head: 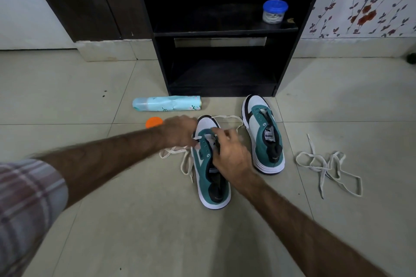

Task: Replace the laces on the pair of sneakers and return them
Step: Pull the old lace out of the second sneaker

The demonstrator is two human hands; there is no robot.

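Pinching lace (173, 150) at left shoe (211, 164) eyelets: left hand (180, 131) on the strand at 9 o'clock, right hand (231, 153) curled over the tongue, hold unclear. Lacing step, early; second shoe (263, 135) at 2 o'clock unlaced, spare lace (326, 164) at 3. Next, probably: feed tip through next eyelet, pull even. Both forearms outstretched, converging.

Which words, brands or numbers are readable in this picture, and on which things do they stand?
"PUMA": on the tongue label of the right sneaker, seen upside down.
Spray can: script lettering, too partial to read.
Left sneaker: tongue label hidden by the right hand.
Blue-lidded jar: no readable text.
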